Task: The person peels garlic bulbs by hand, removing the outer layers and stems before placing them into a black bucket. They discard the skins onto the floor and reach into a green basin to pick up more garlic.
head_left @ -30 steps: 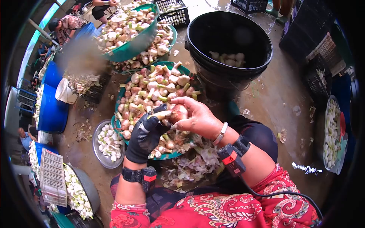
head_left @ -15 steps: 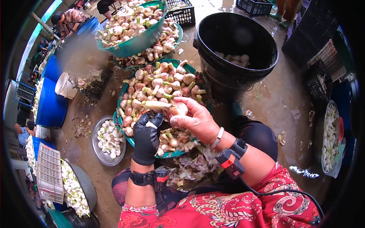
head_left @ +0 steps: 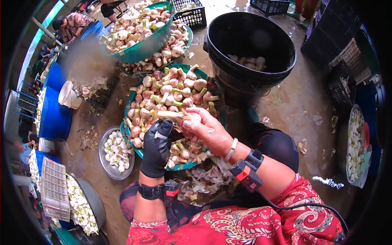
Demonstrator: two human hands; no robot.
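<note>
1 pale, long-stemmed garlic bulb (head_left: 179, 117), redder 1 s ago: likely part-peeled. Bare right hand (head_left: 212, 134) pinches it; black-gloved left hand (head_left: 157, 148), grip unclear.

Wet brown floor (head_left: 300, 104) — white glare (head_left: 224, 5), slanting pole (head_left: 43, 28)

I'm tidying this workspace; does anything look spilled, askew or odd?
Yes. Loose pale scraps litter the wet floor outside any container, so they look spilled. The upper green basin seems tilted on the heaped basin beneath, though lens distortion may exaggerate that. A grey blur hides part of the picture's upper left.
</note>
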